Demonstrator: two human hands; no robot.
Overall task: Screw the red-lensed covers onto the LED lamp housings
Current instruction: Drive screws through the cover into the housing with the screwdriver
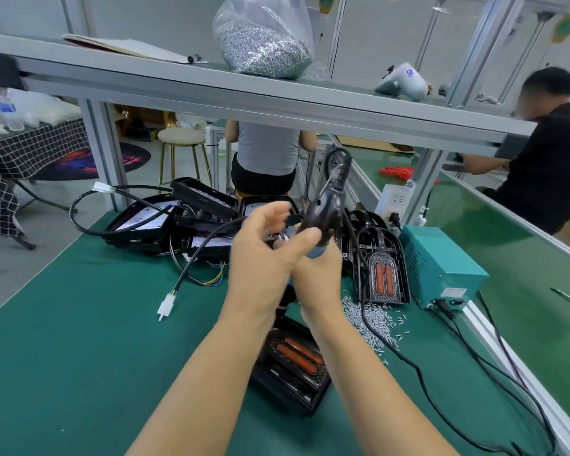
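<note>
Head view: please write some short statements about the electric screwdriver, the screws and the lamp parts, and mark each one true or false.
1. The right hand grips the electric screwdriver. True.
2. Loose screws lie on the green mat. True.
3. The bag of screws lies on the mat. False: it stands on the upper shelf.
4. The lamp with red lenses under the hands is on the shelf. False: it lies on the mat.

A single head-worn wide-angle camera looks forward and down, close over a green workbench (79, 340), from the wearer's viewpoint.
</note>
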